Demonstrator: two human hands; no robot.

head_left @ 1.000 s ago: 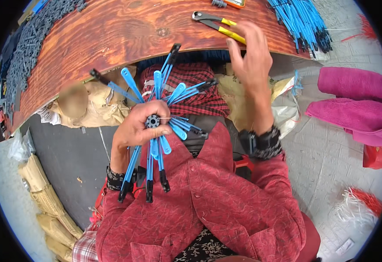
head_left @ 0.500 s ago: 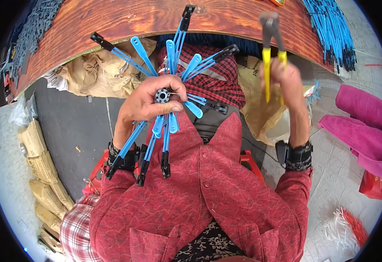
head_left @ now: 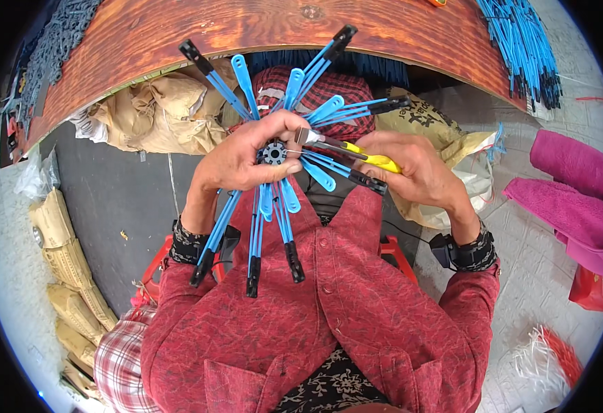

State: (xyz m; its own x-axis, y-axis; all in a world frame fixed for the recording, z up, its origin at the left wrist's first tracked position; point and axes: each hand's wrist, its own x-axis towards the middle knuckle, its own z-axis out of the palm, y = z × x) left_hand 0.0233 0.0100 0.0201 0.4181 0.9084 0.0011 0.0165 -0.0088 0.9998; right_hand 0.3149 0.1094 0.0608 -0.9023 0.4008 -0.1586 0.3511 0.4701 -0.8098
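My left hand (head_left: pixel 234 162) is wrapped round the middle of a spoked blue frame, near its black notched hub (head_left: pixel 274 153). Blue rods (head_left: pixel 221 218) with black ends fan out on all sides, and flat blue paddles (head_left: pixel 326 108) with holes sit between them. From the hub a thin wire (head_left: pixel 292 150) sticks out to the right. My right hand (head_left: pixel 422 168) grips a pair of pincers (head_left: pixel 329 142) by the yellow handles. The metal jaws lie beside my left fingertips, close to the wire; whether they touch it I cannot tell.
Ahead stands a reddish wooden table (head_left: pixel 274 27), with blue rods (head_left: pixel 522 51) bundled at its right end and grey chain-like pieces (head_left: pixel 57 38) at its left. Crumpled brown paper (head_left: pixel 157 113) lies below its edge. Pink towels (head_left: pixel 570 168) are at right, stacked tan pieces (head_left: pixel 74 258) at left.
My right hand has brought the pincers down and left from the upper right to beside the hub. My left hand and the blue frame have shifted slightly right.
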